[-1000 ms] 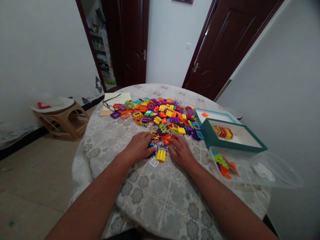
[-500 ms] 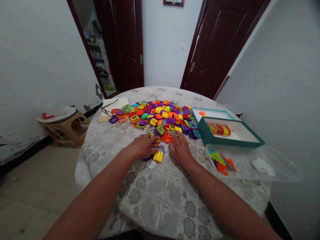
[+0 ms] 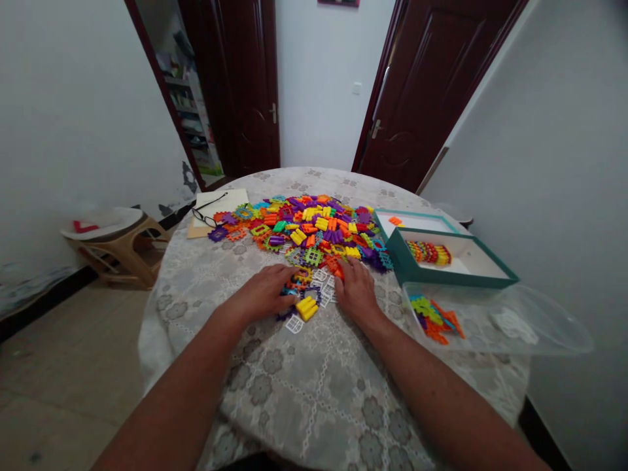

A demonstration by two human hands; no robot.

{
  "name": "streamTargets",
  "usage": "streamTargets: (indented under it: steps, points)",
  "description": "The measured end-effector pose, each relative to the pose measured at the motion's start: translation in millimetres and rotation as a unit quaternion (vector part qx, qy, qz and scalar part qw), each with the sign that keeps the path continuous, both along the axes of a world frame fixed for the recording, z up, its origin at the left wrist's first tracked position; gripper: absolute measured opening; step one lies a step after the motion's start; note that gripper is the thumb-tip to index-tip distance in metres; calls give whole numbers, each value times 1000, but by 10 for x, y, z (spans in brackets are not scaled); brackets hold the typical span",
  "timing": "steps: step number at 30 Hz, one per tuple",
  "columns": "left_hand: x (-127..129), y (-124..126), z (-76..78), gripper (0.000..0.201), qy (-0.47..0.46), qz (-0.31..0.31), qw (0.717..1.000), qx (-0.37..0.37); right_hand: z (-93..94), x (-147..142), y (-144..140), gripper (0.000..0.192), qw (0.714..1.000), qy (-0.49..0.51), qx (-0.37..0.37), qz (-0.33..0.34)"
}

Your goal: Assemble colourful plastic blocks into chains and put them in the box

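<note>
Heap of plastic pieces [image 3: 321, 224], many-coloured, on the cloth-covered counter [image 3: 333, 392]. The 2 hands are apart from each other, both at the heap's near side. The left hand [image 3: 267, 291], near left, curves its fingers by small pieces [image 3: 302, 276]; the right hand [image 3: 357, 288], near right, has its fingertips at orange pieces [image 3: 334, 263]. I cannot tell whether either grips anything. Nearer than the heap lie a yellow piece [image 3: 307, 307] and white lattice pieces [image 3: 324, 300]. Right of the heap stands a teal box [image 3: 456, 278].
</note>
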State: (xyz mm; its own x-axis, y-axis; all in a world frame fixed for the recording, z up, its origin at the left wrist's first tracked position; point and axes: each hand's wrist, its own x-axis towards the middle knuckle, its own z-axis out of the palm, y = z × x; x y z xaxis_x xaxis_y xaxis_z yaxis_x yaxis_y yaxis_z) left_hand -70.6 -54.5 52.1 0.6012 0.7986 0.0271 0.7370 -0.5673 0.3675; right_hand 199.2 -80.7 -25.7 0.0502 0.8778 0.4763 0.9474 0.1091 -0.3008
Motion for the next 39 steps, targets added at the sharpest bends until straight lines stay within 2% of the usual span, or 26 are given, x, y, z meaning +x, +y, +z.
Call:
streamTargets:
  steps: [6, 9, 13, 17, 21, 23, 27, 32, 36, 39]
  points:
    - [-256, -112, 147, 80, 10, -7, 996, -87, 12, 102, 56, 46, 999, 31, -8, 19]
    - [-259, -151, 151, 80, 28, -14, 997, -72, 14, 145, 94, 48, 997, 52, 11, 48]
    - [-134, -132, 27, 65, 47, 20, 999, -13, 85, 118, 79, 46, 993, 68, 63, 69]
    - [9, -110, -105, 56, 41, 29, 998, 42, 253, -7, -69, 37, 978, 57, 101, 172]
    - [32, -131, -121, 53, 44, 26, 997, 62, 397, -157, -287, 36, 949, 11, 54, 311]
    - [0, -137, -107, 50, 41, 31, 997, 63, 430, -213, -364, 37, 938, -15, 19, 345]
    - [-59, -129, -97, 43, 30, 20, 998, 53, 444, -279, -411, 31, 941, -44, -24, 335]
    - [-25, -140, -95, 38, 15, 4, 998, 64, 450, -338, -428, 33, 941, -47, -25, 334]
    - [16, -159, -53, 26, 16, 6, 998, 63, 449, -343, -440, 28, 943, -24, -3, 332]
    - [20, -166, -17, 16, 37, 13, 997, 60, 453, -225, -381, 32, 960, 34, 47, 273]
